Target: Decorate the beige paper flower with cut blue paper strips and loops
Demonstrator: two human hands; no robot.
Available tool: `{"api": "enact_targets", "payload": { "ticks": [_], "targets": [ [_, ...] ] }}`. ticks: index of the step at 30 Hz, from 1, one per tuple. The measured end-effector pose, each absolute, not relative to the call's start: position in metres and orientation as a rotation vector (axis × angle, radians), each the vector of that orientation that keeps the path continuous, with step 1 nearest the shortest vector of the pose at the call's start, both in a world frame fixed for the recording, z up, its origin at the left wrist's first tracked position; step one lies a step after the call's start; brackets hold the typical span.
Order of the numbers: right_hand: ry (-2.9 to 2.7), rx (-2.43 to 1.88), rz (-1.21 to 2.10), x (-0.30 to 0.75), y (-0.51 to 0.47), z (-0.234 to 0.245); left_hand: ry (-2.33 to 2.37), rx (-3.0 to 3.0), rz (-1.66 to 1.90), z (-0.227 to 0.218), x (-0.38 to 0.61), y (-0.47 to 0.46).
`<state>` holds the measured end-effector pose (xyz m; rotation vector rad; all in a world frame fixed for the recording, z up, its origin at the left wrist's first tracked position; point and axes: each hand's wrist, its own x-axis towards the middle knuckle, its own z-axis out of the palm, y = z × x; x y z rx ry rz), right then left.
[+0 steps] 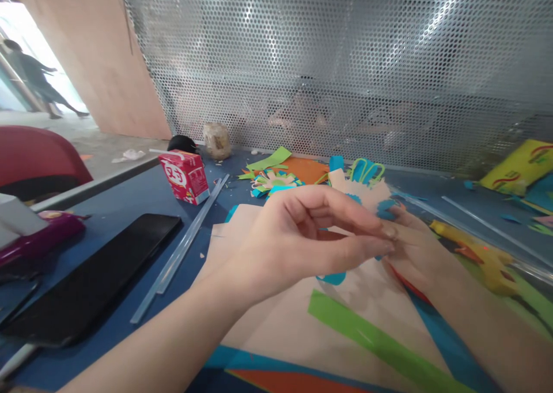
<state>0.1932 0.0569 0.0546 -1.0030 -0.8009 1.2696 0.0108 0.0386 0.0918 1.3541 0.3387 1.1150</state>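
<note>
My left hand [298,237] reaches across the middle with its thumb and fingertips pinched together against my right hand; anything tiny between the tips is too hard to see. Behind those fingertips my right hand [410,243] is closed on a paper flower [363,194], most of its fingers hidden. Beige paper and blue and green looped petals make up the flower. Under both hands lies a beige paper sheet [268,318], with a green paper strip [367,335] across it. Another paper flower [279,181] rests behind my left hand.
A yellow glue gun [479,254] lies right of my right hand. Clear glue sticks [185,249], a black phone [99,272] and a red drink carton [184,177] are at left. A perforated metal panel [324,64] borders the back. A person [37,76] walks far left.
</note>
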Motion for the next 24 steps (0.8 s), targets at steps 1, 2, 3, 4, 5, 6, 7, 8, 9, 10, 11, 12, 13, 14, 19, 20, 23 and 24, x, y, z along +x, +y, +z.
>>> {"api": "enact_targets", "payload": {
  "ticks": [1, 2, 3, 4, 5, 6, 7, 8, 9, 10, 11, 12, 13, 14, 19, 20, 23, 24],
  "targets": [
    [-0.802, -1.012, 1.269, 0.1932, 0.0568, 0.0548, 0.336, 1.354, 1.112, 0.0924, 0.0109, 0.0385],
    [-0.805, -1.02, 1.268, 0.1932, 0.0569, 0.0547, 0.335, 1.354, 1.112, 0.0929, 0.0109, 0.0385],
    [-0.811, -1.025, 1.269, 0.1934, 0.0571, 0.0542, 0.334, 1.353, 1.117, 0.0933, 0.0109, 0.0387],
    [-0.819, -1.025, 1.269, 0.1935, 0.0574, 0.0536, 0.334, 1.354, 1.125, 0.0936, 0.0109, 0.0389],
    [-0.83, -1.025, 1.272, 0.1937, 0.0579, 0.0527, 0.334, 1.359, 1.132, 0.0937, 0.0109, 0.0392],
    [-0.84, -1.022, 1.274, 0.1939, 0.0585, 0.0519, 0.333, 1.367, 1.138, 0.0936, 0.0109, 0.0394],
    [-0.85, -1.02, 1.273, 0.1941, 0.0591, 0.051, 0.334, 1.375, 1.143, 0.0934, 0.0108, 0.0396],
    [-0.862, -1.018, 1.271, 0.1944, 0.0597, 0.0502, 0.334, 1.383, 1.151, 0.0932, 0.0107, 0.0396],
    [-0.872, -1.016, 1.27, 0.1948, 0.0602, 0.0495, 0.333, 1.388, 1.161, 0.0929, 0.0105, 0.0396],
    [-0.878, -1.015, 1.271, 0.1951, 0.0607, 0.0489, 0.332, 1.392, 1.172, 0.0926, 0.0103, 0.0394],
    [-0.881, -1.013, 1.274, 0.1956, 0.061, 0.0485, 0.33, 1.393, 1.183, 0.0925, 0.0102, 0.0391],
    [-0.881, -1.009, 1.279, 0.196, 0.0612, 0.0482, 0.327, 1.394, 1.193, 0.0924, 0.01, 0.0387],
    [-0.878, -1.005, 1.285, 0.1964, 0.0613, 0.0479, 0.327, 1.394, 1.201, 0.0926, 0.0099, 0.0382],
    [-0.876, -0.999, 1.289, 0.1968, 0.0612, 0.0479, 0.328, 1.396, 1.21, 0.0928, 0.0099, 0.0377],
    [-0.861, -0.969, 1.271, 0.1961, 0.0598, 0.0498, 0.375, 1.423, 1.256, 0.094, 0.0105, 0.0361],
    [-0.851, -0.959, 1.268, 0.1955, 0.0594, 0.0507, 0.384, 1.427, 1.262, 0.0938, 0.0106, 0.0362],
    [-0.817, -0.942, 1.28, 0.1933, 0.058, 0.0533, 0.412, 1.431, 1.27, 0.0931, 0.0112, 0.0365],
    [-0.807, -0.937, 1.285, 0.1928, 0.0575, 0.0539, 0.424, 1.434, 1.268, 0.093, 0.0114, 0.0366]
  ]
}}
